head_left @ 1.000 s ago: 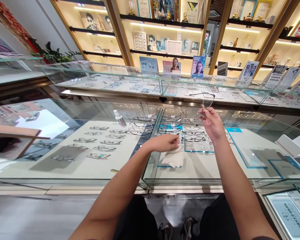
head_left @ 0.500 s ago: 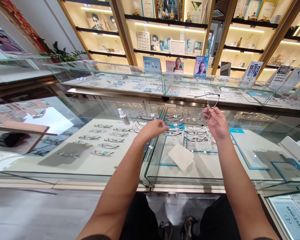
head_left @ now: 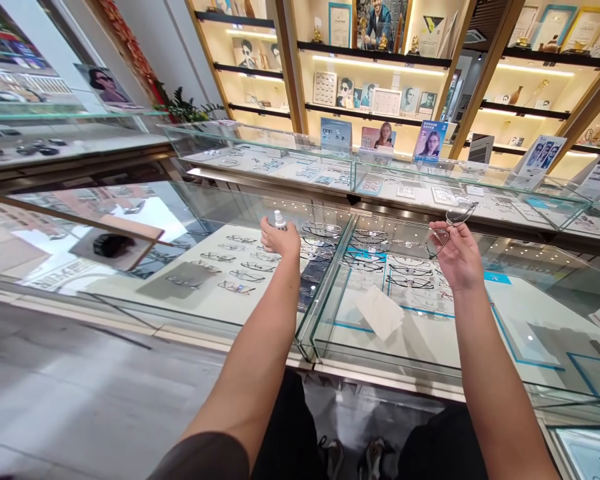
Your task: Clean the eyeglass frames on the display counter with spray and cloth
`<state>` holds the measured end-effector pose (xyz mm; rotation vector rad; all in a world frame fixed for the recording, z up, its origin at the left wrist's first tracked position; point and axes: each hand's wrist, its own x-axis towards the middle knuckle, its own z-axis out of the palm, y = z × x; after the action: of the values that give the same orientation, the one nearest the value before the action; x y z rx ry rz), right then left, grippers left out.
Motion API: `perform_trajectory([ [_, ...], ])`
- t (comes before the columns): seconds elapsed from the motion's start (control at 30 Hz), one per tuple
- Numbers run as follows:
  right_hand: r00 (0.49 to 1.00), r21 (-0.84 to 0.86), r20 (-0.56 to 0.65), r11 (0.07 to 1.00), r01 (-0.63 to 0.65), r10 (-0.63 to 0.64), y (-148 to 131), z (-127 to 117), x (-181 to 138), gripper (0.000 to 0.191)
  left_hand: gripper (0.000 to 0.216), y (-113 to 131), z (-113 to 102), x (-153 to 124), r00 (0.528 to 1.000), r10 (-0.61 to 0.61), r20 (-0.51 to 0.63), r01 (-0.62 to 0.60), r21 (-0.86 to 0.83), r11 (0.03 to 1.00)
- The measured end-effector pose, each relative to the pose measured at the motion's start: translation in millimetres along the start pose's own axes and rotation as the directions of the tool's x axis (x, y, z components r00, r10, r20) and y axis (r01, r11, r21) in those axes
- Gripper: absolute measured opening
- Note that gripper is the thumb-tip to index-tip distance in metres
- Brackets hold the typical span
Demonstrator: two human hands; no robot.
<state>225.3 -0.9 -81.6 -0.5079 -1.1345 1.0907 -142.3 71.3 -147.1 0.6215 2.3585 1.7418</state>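
My right hand (head_left: 457, 257) holds a pair of thin-framed eyeglasses (head_left: 463, 215) up above the glass counter, pinched in the fingers. One lens rises over the fingertips, and the other shows to the left of them. Over the counter to the left, my left hand (head_left: 281, 239) is closed round a small white spray bottle (head_left: 279, 219). The bottle's white top shows between thumb and fingers, while most of its body is hidden. A pale cleaning cloth (head_left: 380, 312) lies on the counter glass between my forearms.
Rows of eyeglasses (head_left: 253, 265) sit inside the glass display counter (head_left: 325, 333). Behind stands a second glass case (head_left: 280, 141) with upright advertising cards (head_left: 430, 141). Lit shelves (head_left: 370, 60) line the wall. A dark object (head_left: 111, 245) shows at the left.
My left hand has moved left from beside the counter's divider to the spray bottle and closed round it. The eyeglasses in my right hand have turned. The view has swung left.
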Motion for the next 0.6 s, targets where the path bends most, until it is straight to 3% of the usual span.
perform_trajectory([
  [0.23, 0.999, 0.008, 0.020, 0.999, -0.032, 0.032, 4.1, 5.2, -0.9, 0.032, 0.028, -13.4, 3.9, 9.1, 0.998, -0.025, 0.062, 0.027, -0.032, 0.999],
  [0.43, 0.998, -0.009, 0.042, 0.999, -0.039, 0.039, 5.7, 9.4, -3.5, 0.033, 0.025, -0.6, 4.3, 6.2, 0.995, 0.089, 0.050, -0.079, -0.172, 0.982],
  [0.53, 0.999, -0.035, 0.027, 0.999, -0.041, 0.042, 6.9, 12.2, -5.0, 0.036, 0.020, 15.6, 8.1, -13.4, 0.946, 0.194, 0.258, -0.053, -0.468, 0.882],
  [0.6, 0.999, -0.071, 0.026, 0.997, -0.042, 0.044, 8.7, 14.7, -6.2, 0.040, 0.017, 26.2, 8.1, -35.6, 0.834, 0.225, 0.503, 0.146, -0.596, 0.790],
])
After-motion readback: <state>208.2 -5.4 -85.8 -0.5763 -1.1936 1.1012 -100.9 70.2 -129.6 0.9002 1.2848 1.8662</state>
